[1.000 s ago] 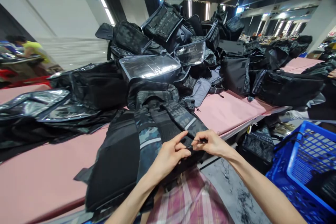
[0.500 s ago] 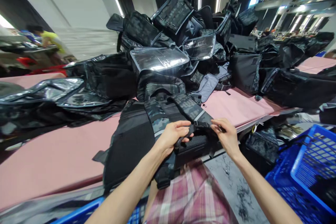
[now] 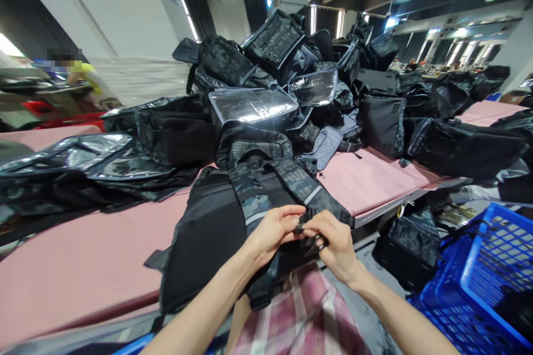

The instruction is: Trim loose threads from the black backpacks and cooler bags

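A black backpack (image 3: 204, 238) with grey camouflage shoulder straps (image 3: 300, 180) lies with its strap side up, partly over the table edge near my lap. My left hand (image 3: 272, 233) is closed in a pinch on a black buckle (image 3: 307, 217) at the lower end of the right-hand shoulder strap. Close against it, my right hand (image 3: 335, 241) pinches black webbing at the same buckle. A small dark item (image 3: 320, 243) shows between the curled fingers of that hand; its kind is unclear. The fingertips partly hide the buckle.
Behind the backpack rises a heap of similar bags (image 3: 270, 50), some with silver linings showing. More bags (image 3: 166, 133) lie left on the pink table (image 3: 104, 266). A blue plastic crate (image 3: 470, 283) stands low right, beside a dark bag (image 3: 410, 244). A person (image 3: 87, 75) is far left.
My right hand has moved left and slightly down, from the webbing's outer end to my left hand at the buckle. My left hand stays almost in place. The view has shifted slightly.
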Motion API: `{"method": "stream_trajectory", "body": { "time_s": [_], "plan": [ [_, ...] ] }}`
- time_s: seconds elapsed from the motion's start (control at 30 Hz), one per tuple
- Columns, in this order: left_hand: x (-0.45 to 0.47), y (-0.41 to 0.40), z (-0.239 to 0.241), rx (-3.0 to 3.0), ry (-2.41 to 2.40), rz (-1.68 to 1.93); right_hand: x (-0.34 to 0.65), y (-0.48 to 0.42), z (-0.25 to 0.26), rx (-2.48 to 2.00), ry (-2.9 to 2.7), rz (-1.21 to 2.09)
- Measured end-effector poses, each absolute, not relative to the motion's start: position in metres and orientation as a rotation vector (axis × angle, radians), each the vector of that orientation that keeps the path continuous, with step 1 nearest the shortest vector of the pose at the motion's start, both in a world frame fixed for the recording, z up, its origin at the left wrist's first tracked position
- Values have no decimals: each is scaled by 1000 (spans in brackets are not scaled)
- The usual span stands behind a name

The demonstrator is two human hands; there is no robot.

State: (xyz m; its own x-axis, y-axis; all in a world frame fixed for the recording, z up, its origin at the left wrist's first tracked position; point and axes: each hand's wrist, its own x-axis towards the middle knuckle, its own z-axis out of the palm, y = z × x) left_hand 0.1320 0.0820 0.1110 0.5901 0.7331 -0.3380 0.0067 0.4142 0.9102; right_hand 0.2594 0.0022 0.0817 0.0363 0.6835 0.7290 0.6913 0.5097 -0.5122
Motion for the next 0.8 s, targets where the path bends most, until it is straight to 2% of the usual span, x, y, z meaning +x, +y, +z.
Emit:
{"method": "stream_trajectory", "body": {
  "time_s": [0.13,0.27,0.37,0.6,0.8],
  "plan": [
    [130,71,115,1485,818,593,274,3,86,-1314,-1314,414],
    [136,60,121,2201,815,828,283,3,90,-1346,-1159,560],
    [144,62,124,2419,864,853,290,2,93,-1339,-1141,591],
    [161,81,125,2435,766,779,308,11,109,-1276,-1076,689],
    [183,84,123,1944,706,798,318,25,114,-1324,-1129,651]
  ]
}}
